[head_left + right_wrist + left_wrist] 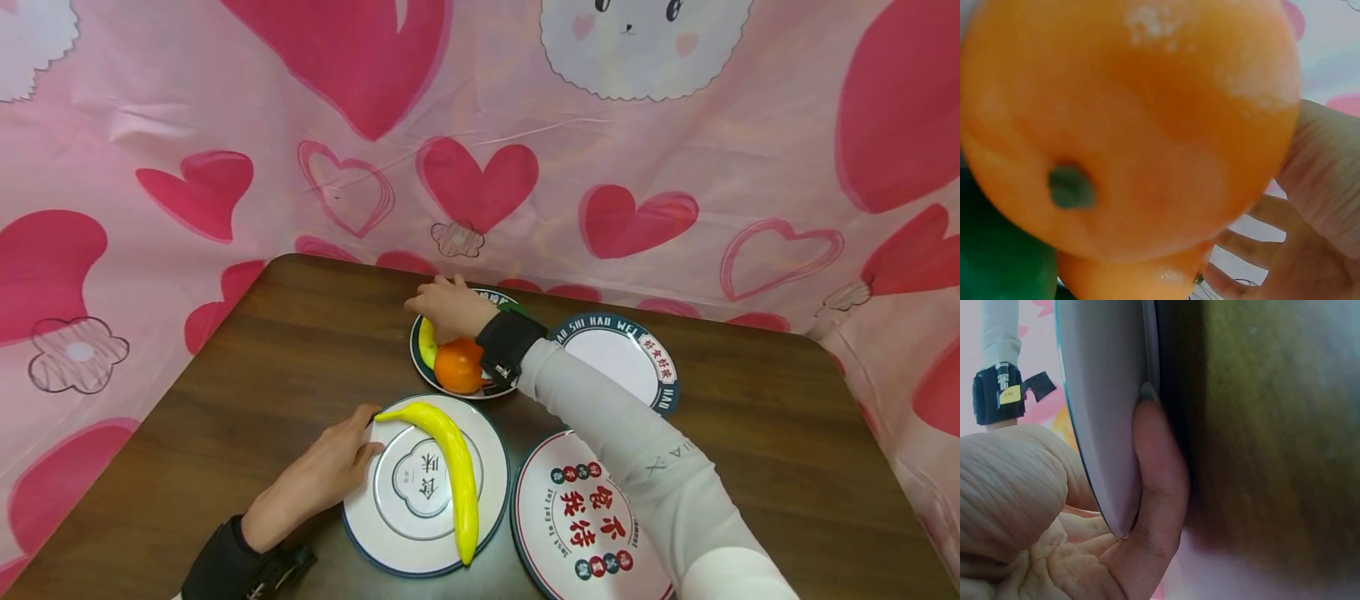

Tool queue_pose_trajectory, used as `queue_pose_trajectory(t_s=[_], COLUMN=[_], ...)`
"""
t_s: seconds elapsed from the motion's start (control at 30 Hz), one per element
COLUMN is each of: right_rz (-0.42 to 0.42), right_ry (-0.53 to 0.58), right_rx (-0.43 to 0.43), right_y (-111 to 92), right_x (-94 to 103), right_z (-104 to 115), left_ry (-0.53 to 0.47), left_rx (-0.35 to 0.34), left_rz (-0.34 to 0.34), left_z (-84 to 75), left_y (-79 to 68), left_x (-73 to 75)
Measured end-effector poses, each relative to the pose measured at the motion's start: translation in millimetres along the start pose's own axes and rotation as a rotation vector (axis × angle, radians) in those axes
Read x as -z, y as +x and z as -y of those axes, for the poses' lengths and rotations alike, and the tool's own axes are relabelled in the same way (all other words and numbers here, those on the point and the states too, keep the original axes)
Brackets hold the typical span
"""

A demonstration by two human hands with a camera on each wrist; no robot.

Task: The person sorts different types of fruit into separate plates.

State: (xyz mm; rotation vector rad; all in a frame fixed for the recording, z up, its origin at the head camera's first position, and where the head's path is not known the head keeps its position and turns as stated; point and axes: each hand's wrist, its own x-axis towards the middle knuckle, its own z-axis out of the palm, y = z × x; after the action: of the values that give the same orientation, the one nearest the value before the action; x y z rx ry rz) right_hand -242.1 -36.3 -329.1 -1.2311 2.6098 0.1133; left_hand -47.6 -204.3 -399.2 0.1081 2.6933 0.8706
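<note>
My left hand (322, 462) grips the left rim of a white plate (382, 525); one finger (1160, 462) reaches under it in the left wrist view. Lying along that plate is a long yellow banana (457, 475). Farther back, my right hand (453, 310) reaches over a fruit plate (415, 354). In the right wrist view a large orange (1147, 125) fills the front, and my fingers curl round a second orange (1129, 275) behind it; the thumb tip is hidden. A yellow fruit (427, 343) and a green item (513, 307) share the plate.
A blue-rimmed plate (611, 358) stands at the back right. Nearer, a plate with red lettering (555, 533) lies partly under my right forearm. The wooden table (300, 350) ends at a pink heart-patterned curtain (300, 192) behind.
</note>
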Motion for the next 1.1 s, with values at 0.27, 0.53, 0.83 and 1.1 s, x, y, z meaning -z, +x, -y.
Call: queue_pose_trajectory(t_s=[0.27,0.53,0.83,1.1], right_rz=[0.031,-0.037,-0.144,-0.300], right_ry=[-0.035,-0.205,-0.324,-0.322], right_rx=[-0.010,0.002,0.014,0.055], right_y=[6,8,8,2], right_x=[-2.1,-8.2,-4.2,4.3], right_z=[4,6,3,-3], left_ry=[0.002,-0.006,-0.008,-0.005], left_rx=[-0.016,-0.021,-0.013,-0.007], left_rz=[-0.005,0.006,0.013,0.007], left_z=[-1.5,-2.5,-2.3,-0.2], left_y=[-0.6,-0.3,0.3,-0.3], left_x=[0.9,1.7,1.1,-0.2])
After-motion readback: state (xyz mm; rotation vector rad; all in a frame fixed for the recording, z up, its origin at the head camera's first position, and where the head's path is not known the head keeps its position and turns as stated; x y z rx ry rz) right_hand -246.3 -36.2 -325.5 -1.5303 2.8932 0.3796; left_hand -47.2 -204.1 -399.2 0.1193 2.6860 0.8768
